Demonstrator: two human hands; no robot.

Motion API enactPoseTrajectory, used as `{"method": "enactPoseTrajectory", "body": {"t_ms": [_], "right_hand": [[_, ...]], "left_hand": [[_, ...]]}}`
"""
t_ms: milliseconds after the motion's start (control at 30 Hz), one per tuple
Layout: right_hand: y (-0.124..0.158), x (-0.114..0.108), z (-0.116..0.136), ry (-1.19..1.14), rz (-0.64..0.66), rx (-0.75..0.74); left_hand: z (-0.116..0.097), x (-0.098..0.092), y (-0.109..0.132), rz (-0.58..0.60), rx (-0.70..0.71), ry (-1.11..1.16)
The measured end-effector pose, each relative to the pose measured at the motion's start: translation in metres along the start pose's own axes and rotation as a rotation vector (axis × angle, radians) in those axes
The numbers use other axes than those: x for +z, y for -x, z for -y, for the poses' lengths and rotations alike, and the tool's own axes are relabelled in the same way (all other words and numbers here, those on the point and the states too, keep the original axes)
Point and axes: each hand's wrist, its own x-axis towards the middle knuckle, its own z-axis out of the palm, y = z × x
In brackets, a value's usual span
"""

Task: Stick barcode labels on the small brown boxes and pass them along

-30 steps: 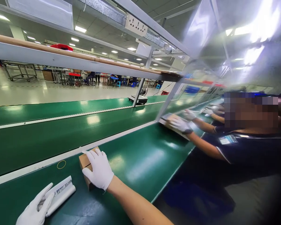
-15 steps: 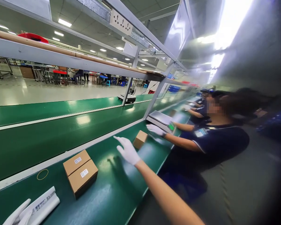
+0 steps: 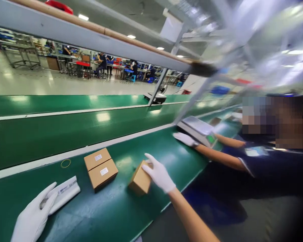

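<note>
My right hand (image 3: 160, 173), in a white glove, grips a small brown cardboard box (image 3: 140, 178) by its top and near side; the box sits tilted over the green belt. At the lower left my gloved left hand (image 3: 36, 213) has its fingers around the near end of a white rolled sheet with printed text (image 3: 67, 191). What the roll is made of I cannot tell. Between my hands two brown cardboard boxes (image 3: 101, 169) lie side by side, each with a white label on top. A thin yellowish rubber band (image 3: 65, 163) lies behind the roll.
To the right a co-worker's gloved hand (image 3: 185, 138) rests beside a weighing scale (image 3: 198, 127) with a green display. A white ledge (image 3: 73, 149) borders the green belt (image 3: 96, 218). Frame posts and a rail (image 3: 111, 43) cross above. Another scale (image 3: 155, 98) stands farther back.
My right hand has closed on the small box, which has come left, away from the co-worker. The view has turned, and more of my left hand shows.
</note>
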Motion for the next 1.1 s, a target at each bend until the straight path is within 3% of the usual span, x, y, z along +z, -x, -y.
{"method": "enactPoseTrajectory", "body": {"t_ms": [100, 200, 333, 567, 700, 800, 867, 967, 1100], "right_hand": [[0.049, 0.047, 0.028, -0.066, 0.085, -0.033], [0.074, 0.078, 0.049, -0.064, 0.089, -0.042], [0.069, 0.097, 0.065, -0.015, 0.022, -0.051], [0.048, 0.111, 0.078, 0.087, -0.046, -0.062], [0.045, 0.105, 0.086, 0.141, -0.084, -0.129], [0.038, 0.081, 0.098, 0.078, -0.055, -0.275], [0.032, 0.06, 0.109, 0.02, 0.1, -0.269], [0.024, 0.04, 0.125, -0.009, 0.379, -0.143], [0.018, 0.04, 0.133, 0.018, 0.555, -0.093]], "left_hand": [[-0.023, -0.011, 0.009, 0.055, 0.007, 0.003], [-0.027, -0.01, 0.01, 0.027, 0.031, 0.029], [-0.022, -0.008, 0.011, 0.006, 0.047, 0.063], [-0.022, -0.008, 0.013, 0.027, 0.021, 0.1], [-0.024, -0.008, 0.013, 0.023, -0.003, 0.08], [-0.023, -0.008, 0.013, 0.02, -0.005, 0.051], [-0.022, -0.008, 0.013, 0.028, -0.014, 0.019], [-0.02, -0.008, 0.012, 0.04, -0.037, -0.009], [-0.021, -0.01, 0.012, 0.042, -0.056, -0.026]]}}
